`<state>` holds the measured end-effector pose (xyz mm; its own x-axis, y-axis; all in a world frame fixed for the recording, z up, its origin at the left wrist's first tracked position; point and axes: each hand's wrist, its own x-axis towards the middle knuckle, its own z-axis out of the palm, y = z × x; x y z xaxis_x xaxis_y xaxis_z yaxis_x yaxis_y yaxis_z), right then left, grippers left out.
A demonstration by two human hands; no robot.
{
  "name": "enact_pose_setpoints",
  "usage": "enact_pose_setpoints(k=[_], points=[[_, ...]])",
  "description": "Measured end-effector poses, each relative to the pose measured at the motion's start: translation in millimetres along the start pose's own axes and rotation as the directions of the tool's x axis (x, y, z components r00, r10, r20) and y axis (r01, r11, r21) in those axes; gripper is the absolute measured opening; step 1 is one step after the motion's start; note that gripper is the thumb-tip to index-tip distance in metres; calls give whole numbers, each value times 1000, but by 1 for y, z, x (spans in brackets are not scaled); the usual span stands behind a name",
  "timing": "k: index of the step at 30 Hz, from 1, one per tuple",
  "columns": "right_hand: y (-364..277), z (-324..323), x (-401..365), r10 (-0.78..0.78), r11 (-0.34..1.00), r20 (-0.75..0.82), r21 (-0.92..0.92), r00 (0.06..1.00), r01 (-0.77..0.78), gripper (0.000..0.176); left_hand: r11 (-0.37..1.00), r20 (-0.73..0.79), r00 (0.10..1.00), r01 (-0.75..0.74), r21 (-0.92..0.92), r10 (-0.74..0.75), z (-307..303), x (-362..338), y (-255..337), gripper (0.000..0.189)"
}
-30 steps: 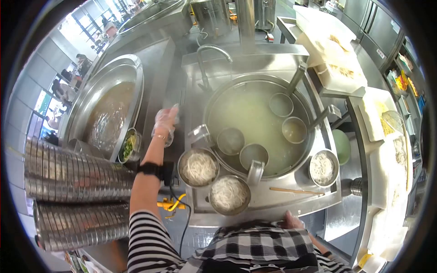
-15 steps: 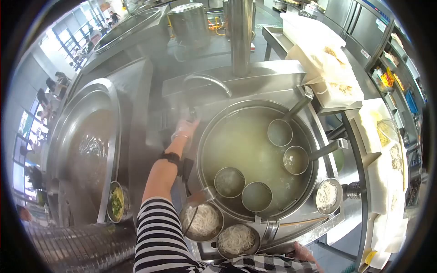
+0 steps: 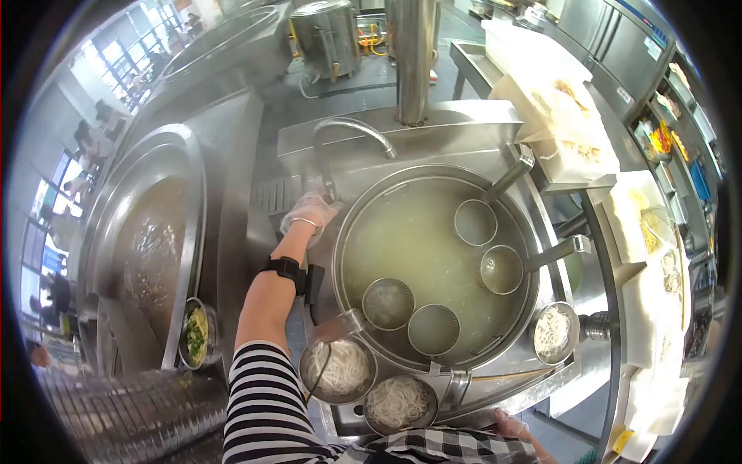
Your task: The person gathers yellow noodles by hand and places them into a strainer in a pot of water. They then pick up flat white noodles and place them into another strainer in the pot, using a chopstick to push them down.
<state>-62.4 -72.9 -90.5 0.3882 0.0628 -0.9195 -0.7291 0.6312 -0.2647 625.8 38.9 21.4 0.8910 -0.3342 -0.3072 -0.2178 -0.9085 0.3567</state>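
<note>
My left hand [image 3: 311, 213], in a clear plastic glove, is closed at the base of the curved metal faucet [image 3: 352, 124]. Beside it, a large round pot [image 3: 402, 232] holds cloudy, pale liquid. Several noodle strainer baskets sit in this pot, among them one at the upper right [image 3: 475, 222] and one at the lower left [image 3: 388, 304]. My right hand [image 3: 512, 425], also gloved, is low at the counter's front edge; its fingers are mostly hidden. Nearest to it is a bowl of white noodles [image 3: 398, 402], with another noodle bowl [image 3: 340, 371] to the left.
To the left stands a wide pan [image 3: 182, 255] of brownish liquid, with a bowl of chopped greens [image 3: 197, 336] at its rim. A third noodle bowl [image 3: 555, 332] sits right of the pot. White trays [image 3: 641, 309] line the right side. A metal post [image 3: 413, 69] rises behind.
Steam around my left hand and the faucet has thinned. My left hand stays at the faucet base, its wrist turned slightly. The view has shifted a little.
</note>
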Motion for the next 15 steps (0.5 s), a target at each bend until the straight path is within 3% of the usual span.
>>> enact_pose_setpoints(k=[2,4,6,7,8,10,12,15], points=[[8,-1,-4,-21,998,-35,-64,999,18,34,986,-47,991,-118,114,124,-14,-7,-7,55],[-8,4,-5,-71,984,-105,-171,992,53,40,966,-269,930,-224,127,251,-29,-30,-15,61],[-26,2,-9,-147,939,-114,-328,983,102,40,968,-434,870,-252,19,235,-30,-35,-32,53],[-35,0,-13,-192,901,-114,-414,975,129,40,858,-457,850,-422,-294,262,-9,11,-61,52],[-45,-2,-16,-234,858,-112,-492,966,151,39,627,-479,830,-541,-561,288,12,57,-91,52],[-66,-9,-21,-321,757,-78,-620,944,206,39,728,-642,702,-609,-317,308,-25,2,-82,46],[-86,-19,-27,-403,645,-29,-718,915,261,38,921,-764,559,-373,115,322,-103,-187,-13,38],[-114,-34,-33,-497,476,74,-810,864,343,38,888,-855,426,-452,82,295,-102,-313,-3,34]])
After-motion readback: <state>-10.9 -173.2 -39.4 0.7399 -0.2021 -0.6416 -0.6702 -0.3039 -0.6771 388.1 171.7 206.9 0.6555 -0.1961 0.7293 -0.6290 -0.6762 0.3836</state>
